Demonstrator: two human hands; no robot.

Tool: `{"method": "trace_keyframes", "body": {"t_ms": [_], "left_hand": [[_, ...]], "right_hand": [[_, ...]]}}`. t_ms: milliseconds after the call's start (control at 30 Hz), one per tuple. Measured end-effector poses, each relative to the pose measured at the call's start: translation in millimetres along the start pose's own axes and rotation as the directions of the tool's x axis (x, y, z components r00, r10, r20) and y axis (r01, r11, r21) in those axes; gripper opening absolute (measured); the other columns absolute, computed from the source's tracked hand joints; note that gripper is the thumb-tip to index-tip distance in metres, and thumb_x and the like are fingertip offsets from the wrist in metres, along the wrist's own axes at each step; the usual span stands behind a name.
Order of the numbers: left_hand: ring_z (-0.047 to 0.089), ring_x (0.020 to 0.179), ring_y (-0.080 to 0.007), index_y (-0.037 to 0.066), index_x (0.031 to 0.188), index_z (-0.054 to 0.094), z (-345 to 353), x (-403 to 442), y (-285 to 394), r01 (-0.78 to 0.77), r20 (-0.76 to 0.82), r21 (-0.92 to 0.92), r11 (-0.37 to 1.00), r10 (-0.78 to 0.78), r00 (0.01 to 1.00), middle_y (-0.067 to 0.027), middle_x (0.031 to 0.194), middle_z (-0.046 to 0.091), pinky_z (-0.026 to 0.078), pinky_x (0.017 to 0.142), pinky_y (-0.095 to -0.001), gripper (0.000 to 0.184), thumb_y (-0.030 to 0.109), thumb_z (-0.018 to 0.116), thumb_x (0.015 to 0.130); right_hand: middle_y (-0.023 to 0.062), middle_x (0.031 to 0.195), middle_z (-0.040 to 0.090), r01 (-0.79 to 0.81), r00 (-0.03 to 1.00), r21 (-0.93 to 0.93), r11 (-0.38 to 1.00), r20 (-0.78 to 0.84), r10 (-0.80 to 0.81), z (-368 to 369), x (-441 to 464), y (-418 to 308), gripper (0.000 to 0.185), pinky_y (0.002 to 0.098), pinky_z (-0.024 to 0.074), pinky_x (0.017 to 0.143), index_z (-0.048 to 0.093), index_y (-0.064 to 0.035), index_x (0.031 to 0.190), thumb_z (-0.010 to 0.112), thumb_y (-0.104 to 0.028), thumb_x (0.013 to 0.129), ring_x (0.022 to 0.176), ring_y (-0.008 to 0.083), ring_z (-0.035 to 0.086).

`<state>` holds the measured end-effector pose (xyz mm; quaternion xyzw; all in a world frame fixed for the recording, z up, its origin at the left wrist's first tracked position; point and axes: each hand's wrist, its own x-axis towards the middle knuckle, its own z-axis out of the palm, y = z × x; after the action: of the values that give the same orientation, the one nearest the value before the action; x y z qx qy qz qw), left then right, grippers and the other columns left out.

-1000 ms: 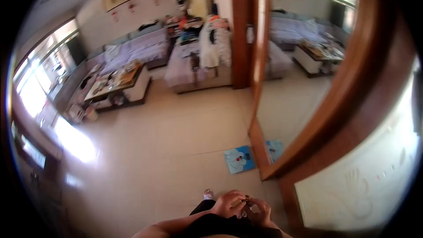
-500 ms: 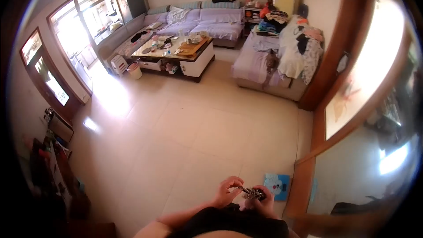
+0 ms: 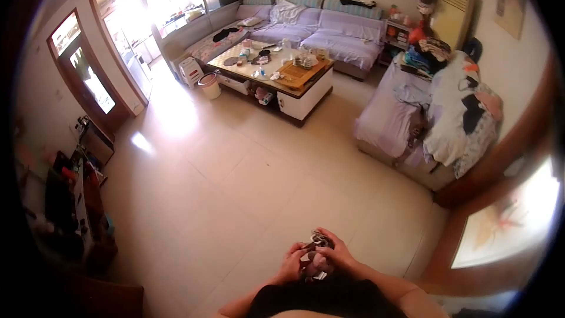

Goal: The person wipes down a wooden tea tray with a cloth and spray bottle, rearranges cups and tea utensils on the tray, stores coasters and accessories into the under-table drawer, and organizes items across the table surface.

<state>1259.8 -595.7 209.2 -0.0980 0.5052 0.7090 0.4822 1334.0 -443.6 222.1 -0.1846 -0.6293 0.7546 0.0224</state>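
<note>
In front of my body, low in the head view, both hands hold a small soft-looking bundle (image 3: 319, 239), brown and whitish with a pinkish part below. Its exact kind is too small to make out. My left hand (image 3: 291, 263) is closed on the bundle's left side, the fingers bent toward it. From the right, my right hand (image 3: 335, 251) wraps its upper part, thumb laid across the front. A small white patch shows at the bottom of the bundle. My palms and some fingertips are hidden.
A coffee table (image 3: 306, 82) with clutter stands ahead, a waste bin (image 3: 209, 86) at its left. Behind it is a purple-covered sofa (image 3: 347, 41). A daybed (image 3: 382, 118) piled with clothes is at right. A wood-framed glass panel (image 3: 500, 229) borders my right side; a cabinet (image 3: 88, 224) is at left.
My view has swung right and forward toward the tiled room. Both hands have closed nearer together around the bundle; the left fingers were pinching its edge before. The blue floor item has left view.
</note>
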Motion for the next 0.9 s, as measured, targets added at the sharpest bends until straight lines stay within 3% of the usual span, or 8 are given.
{"method": "trace_keyframes", "body": {"t_ms": [100,233,267,333,433,500,667,900], "left_hand": [[0.058,0.103,-0.0271,0.007,0.099,0.051,-15.1,40.4,45.7,-0.144,-0.064,-0.229,0.963,0.132,0.989,-0.0112,0.106,0.059,0.053,0.076,-0.0454,0.010,0.010,0.045,0.093],[0.056,0.109,-0.0295,0.007,0.098,0.049,-50.6,107.5,111.2,-0.235,-0.174,-0.325,0.916,0.187,0.967,-0.0143,0.112,0.059,0.051,0.081,-0.0525,0.010,0.005,0.042,0.091],[0.057,0.108,-0.0290,0.005,0.100,0.051,-53.9,122.6,133.9,-0.231,-0.176,-0.330,0.915,0.181,0.968,-0.0158,0.114,0.058,0.050,0.085,-0.0492,0.012,0.004,0.046,0.089],[0.059,0.104,-0.0264,0.004,0.099,0.053,-73.9,172.6,175.3,-0.330,-0.144,0.196,0.924,0.360,0.922,-0.0153,0.111,0.059,0.051,0.084,-0.0419,0.010,0.006,0.050,0.089],[0.059,0.101,-0.0306,0.001,0.098,0.057,-76.3,232.3,261.0,-0.468,0.141,0.689,0.552,0.532,0.835,-0.0168,0.111,0.060,0.049,0.084,-0.0382,0.015,0.012,0.055,0.087],[0.058,0.102,-0.0344,0.001,0.099,0.057,-67.0,257.2,329.7,-0.527,0.369,0.816,0.240,0.486,0.792,-0.0178,0.111,0.059,0.047,0.086,-0.0403,0.018,0.013,0.056,0.086],[0.052,0.111,-0.0381,0.004,0.117,0.055,-60.7,359.8,434.7,-0.603,0.562,0.792,0.096,0.272,0.781,-0.0188,0.120,0.056,0.043,0.094,-0.0421,0.034,0.015,0.057,0.085],[0.059,0.107,-0.0258,0.002,0.127,0.049,-109.1,510.0,522.9,-0.445,0.251,0.781,0.438,0.431,0.867,-0.0169,0.116,0.060,0.047,0.090,-0.0358,0.039,0.010,0.056,0.090]], "right_hand": [[0.0115,0.123,0.053,-0.228,0.953,0.078,0.971,0.220,0.206,1.3,91.8,-13.8,0.060,0.0275,0.0411,0.093,0.038,-0.0010,0.138,0.062,-0.016,0.085,0.109,0.0153,0.050],[0.0076,0.102,0.062,-0.535,0.807,0.270,0.800,0.444,0.390,13.0,221.9,8.9,0.048,0.0250,0.0488,0.069,0.047,-0.0010,0.129,0.054,-0.032,0.093,0.082,0.0115,0.059],[0.0045,0.082,0.065,-0.699,0.664,0.268,0.663,0.588,0.463,10.9,248.3,-0.3,0.042,0.0259,0.0496,0.059,0.058,-0.0007,0.111,0.048,-0.039,0.094,0.063,0.0144,0.061],[0.0038,0.075,0.065,-0.788,0.611,0.373,0.490,0.575,0.544,22.2,310.5,-10.1,0.039,0.0272,0.0507,0.058,0.059,-0.0016,0.100,0.048,-0.039,0.094,0.058,0.0159,0.060],[0.0069,0.082,0.067,-0.806,0.591,0.470,0.360,0.612,0.525,29.0,393.8,-38.5,0.036,0.0300,0.0531,0.064,0.060,-0.0036,0.096,0.048,-0.038,0.093,0.067,0.0179,0.063],[0.0085,0.086,0.067,-0.787,0.613,0.516,0.339,0.590,0.525,25.5,448.6,-37.4,0.034,0.0315,0.0535,0.068,0.060,-0.0041,0.097,0.049,-0.036,0.093,0.073,0.0193,0.064],[0.0105,0.094,0.066,-0.655,0.748,0.574,0.492,0.400,0.530,-13.3,562.6,-50.7,0.030,0.0349,0.0533,0.076,0.060,-0.0044,0.103,0.053,-0.029,0.089,0.083,0.0226,0.064],[0.0148,0.101,0.063,-0.629,0.761,0.631,0.453,0.380,0.526,-62.3,754.7,-67.4,0.034,0.0423,0.0504,0.085,0.058,-0.0039,0.108,0.055,-0.026,0.083,0.093,0.0279,0.062]]}}
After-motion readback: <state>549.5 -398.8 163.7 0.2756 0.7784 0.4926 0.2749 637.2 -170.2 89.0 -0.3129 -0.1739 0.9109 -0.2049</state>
